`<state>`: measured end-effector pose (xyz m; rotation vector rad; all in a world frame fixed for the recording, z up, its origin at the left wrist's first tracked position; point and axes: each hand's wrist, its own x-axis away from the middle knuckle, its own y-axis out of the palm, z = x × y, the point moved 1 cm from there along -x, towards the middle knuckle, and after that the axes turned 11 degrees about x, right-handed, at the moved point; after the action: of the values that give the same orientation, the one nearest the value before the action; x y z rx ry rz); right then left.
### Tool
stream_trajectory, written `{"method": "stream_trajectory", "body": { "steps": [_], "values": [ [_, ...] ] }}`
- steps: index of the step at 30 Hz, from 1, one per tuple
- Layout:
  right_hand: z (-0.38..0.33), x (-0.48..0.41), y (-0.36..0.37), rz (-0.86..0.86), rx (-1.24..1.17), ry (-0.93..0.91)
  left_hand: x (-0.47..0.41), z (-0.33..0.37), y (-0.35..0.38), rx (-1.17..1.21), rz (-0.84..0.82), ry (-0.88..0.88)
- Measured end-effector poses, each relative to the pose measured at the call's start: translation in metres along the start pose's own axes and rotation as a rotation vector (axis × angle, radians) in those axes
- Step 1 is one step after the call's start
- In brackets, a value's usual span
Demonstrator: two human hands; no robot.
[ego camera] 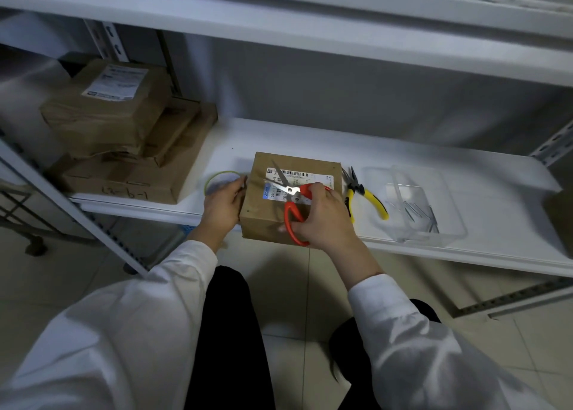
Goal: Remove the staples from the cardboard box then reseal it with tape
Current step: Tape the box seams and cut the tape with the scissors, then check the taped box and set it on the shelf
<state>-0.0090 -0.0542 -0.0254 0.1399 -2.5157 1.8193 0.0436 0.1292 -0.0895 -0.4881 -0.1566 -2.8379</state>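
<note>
Here, at the front edge of the shelf (310, 136), our right hand (322, 220) curls round the red handles of the scissors (293, 206), blades parted above the cardboard box (263, 198), while our left hand (221, 206) grips the box's left side. The step looks like trimming tape, so we should steady the box, hold the blades low and snip close to the cardboard. The box's white label carries a barcode; its print is too small to read. Just left lies the tape roll (217, 177); to the right, yellow-handled pliers (369, 197) and a clear tray (449, 223). Farther left, a stacked carton (124, 180) bears handwriting, perhaps "13-b-1".
</note>
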Motion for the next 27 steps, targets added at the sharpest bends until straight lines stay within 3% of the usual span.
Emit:
{"method": "stream_trajectory", "body": {
  "steps": [2,4,6,9,12,14,17,22,27],
  "values": [
    [0.002,-0.001,-0.006,-0.007,-0.090,-0.006,0.004,0.003,-0.003,-0.327,-0.088,0.223],
    [0.004,0.001,-0.012,0.041,-0.207,0.013,0.007,0.005,-0.001,-0.406,-0.093,0.352],
    [0.008,0.004,-0.019,0.151,-0.313,0.062,0.015,0.010,0.002,-0.427,0.043,0.441],
    [0.028,0.003,-0.028,0.373,-0.358,0.191,0.036,0.009,0.006,-0.207,0.331,0.398],
    [0.059,-0.010,-0.022,0.376,-0.226,0.392,0.062,-0.006,0.017,0.374,0.512,0.078],
    [0.074,-0.019,-0.013,0.249,-0.163,0.483,0.078,-0.017,0.032,0.619,0.366,-0.184],
    [0.086,-0.029,-0.003,0.082,-0.106,0.533,0.090,-0.024,0.049,0.717,0.125,-0.419],
    [0.092,-0.037,0.005,-0.020,-0.076,0.491,0.083,-0.024,0.054,0.839,-0.015,-0.384],
    [0.094,-0.041,0.013,0.056,-0.108,0.485,0.087,-0.025,0.056,0.867,-0.032,-0.294]
  ]
}}
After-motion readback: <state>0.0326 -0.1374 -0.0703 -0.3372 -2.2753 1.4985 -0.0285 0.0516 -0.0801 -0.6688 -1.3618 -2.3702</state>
